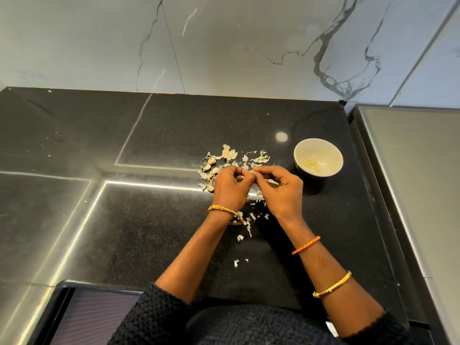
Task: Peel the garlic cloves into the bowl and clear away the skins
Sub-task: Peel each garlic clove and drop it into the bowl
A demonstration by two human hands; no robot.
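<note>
Head view: both hands, left (230, 188) and right (281, 189), grip pinched on seemingly one garlic clove (252, 172).

Bowl (318, 156) sits on the counter (149, 220), right of and slightly behind my hands. Peeled cloves (311, 164) lie in it. Skin pile (232, 159) with unpeeled cloves (211, 161) is left of the bowl, just behind both hands; more skin scraps (249, 221) lie between my wrists. Wall (224, 41) behind the counter.

Speckled black counter (311, 120), cream bowl (323, 150), grey-veined white wall (224, 46).
</note>
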